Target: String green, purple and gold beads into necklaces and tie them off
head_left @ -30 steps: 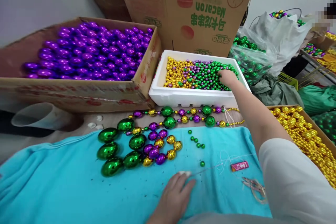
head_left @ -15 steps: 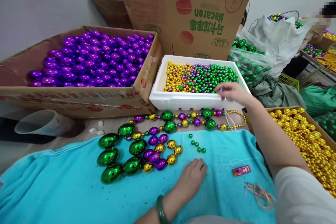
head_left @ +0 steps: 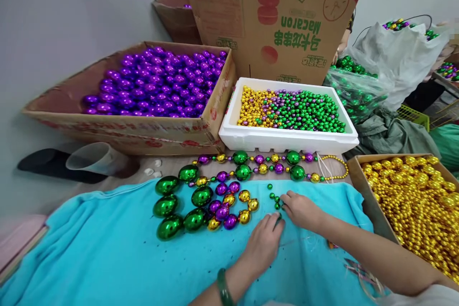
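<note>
Both of my hands meet on a turquoise cloth (head_left: 107,248) in the lower middle of the frame. My left hand (head_left: 263,244) lies palm down with the fingers close together, a green bangle (head_left: 222,289) on its wrist. My right hand (head_left: 303,210) comes in from the lower right with its fingers curled, the tips resting on the cloth just beside a few small green beads (head_left: 274,196) lying loose there. The two hands nearly touch at the fingertips, and I cannot tell whether either one pinches a bead or thread. Left of the hands, on the cloth, lies a strand of large green, purple and gold beads (head_left: 201,196), looping up towards the centre. Above it, in the middle of the frame, sits a white foam tray (head_left: 287,141) filled with small gold, purple and green beads. At upper left is a cardboard box (head_left: 125,126) heaped with purple beads, at lower right another box (head_left: 358,186) holding gold beads. A tall printed carton (head_left: 279,19) stands at top centre. A clear plastic cup (head_left: 96,158) lies on its side at middle left.
</note>
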The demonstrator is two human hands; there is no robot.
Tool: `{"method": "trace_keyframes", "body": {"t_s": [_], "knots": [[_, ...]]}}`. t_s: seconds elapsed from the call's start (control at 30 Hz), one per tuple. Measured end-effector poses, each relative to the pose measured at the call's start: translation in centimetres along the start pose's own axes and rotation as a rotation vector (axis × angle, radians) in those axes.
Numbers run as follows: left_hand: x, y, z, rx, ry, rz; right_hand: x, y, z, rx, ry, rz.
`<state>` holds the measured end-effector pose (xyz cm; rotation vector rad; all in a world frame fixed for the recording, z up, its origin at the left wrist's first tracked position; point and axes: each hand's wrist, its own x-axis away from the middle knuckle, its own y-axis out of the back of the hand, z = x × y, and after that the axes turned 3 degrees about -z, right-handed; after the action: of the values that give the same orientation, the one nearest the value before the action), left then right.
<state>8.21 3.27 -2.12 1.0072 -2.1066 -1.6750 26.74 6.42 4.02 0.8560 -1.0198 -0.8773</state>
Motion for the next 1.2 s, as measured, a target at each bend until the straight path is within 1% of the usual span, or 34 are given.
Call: {"method": "trace_keyframes", "body": {"t_s": [0.13, 0.2, 0.23, 0.3, 0.33, 0.4, 0.43, 0.47, 0.5, 0.53, 0.57, 0.6, 0.67, 0.77, 0.87, 1.0, 1.2], "knots": [[1.5, -0.6, -0.1, 0.019, 0.025, -0.067, -0.1, 0.4, 0.3, -0.019, 0.01, 0.01], [2.0, -0.8, -0.1, 0.059, 0.056, -0.076, -0.2, 1.8, 0.6, 0.021, 0.027, 0.003], [2.3, -0.8, 0.0, 0.079, 0.074, -0.08, -0.4, 2.9, 0.7, 0.041, 0.033, -0.012], [2.7, -1.0, 0.2, 0.102, 0.105, -0.092, -1.0, 6.1, 0.3, 0.066, 0.031, -0.084], [2.9, -1.1, 0.3, 0.102, 0.114, -0.098, -1.6, 8.1, -0.3, 0.067, 0.012, -0.15], [3.3, -1.3, 0.5, 0.092, 0.108, -0.109, -3.3, 12.4, -2.2, 0.077, -0.063, -0.331], [3.5, -1.4, 0.6, 0.085, 0.098, -0.113, -4.4, 14.4, -3.5, 0.088, -0.13, -0.439], [3.6, -1.5, 0.7, 0.077, 0.085, -0.116, -5.6, 16.3, -5.0, 0.105, -0.197, -0.511], [3.6, -1.5, 0.8, 0.07, 0.073, -0.12, -6.9, 17.9, -6.4, 0.12, -0.254, -0.548], [3.7, -1.6, 0.8, 0.061, 0.063, -0.126, -8.2, 19.1, -7.7, 0.127, -0.289, -0.55], [3.7, -1.6, 0.9, 0.053, 0.058, -0.133, -9.6, 19.9, -8.8, 0.134, -0.28, -0.522], [3.7, -1.7, 0.9, 0.045, 0.056, -0.141, -10.9, 20.4, -9.7, 0.153, -0.254, -0.471], [3.7, -1.7, 0.9, 0.035, 0.053, -0.152, -13.0, 20.7, -10.9, 0.188, -0.198, -0.367], [3.8, -1.7, 0.9, 0.029, 0.051, -0.163, -14.8, 20.6, -11.8, 0.221, -0.182, -0.284], [3.9, -1.7, 1.0, 0.036, 0.047, -0.171, -15.2, 21.0, -12.8, 0.24, -0.209, -0.231], [3.7, -1.5, 1.0, 0.052, 0.052, -0.182, -14.9, 22.1, -13.7, 0.25, -0.232, -0.163], [3.5, -1.2, 0.9, 0.013, 0.035, -0.212, -14.3, 22.1, -12.8, 0.295, -0.236, -0.077]]}}
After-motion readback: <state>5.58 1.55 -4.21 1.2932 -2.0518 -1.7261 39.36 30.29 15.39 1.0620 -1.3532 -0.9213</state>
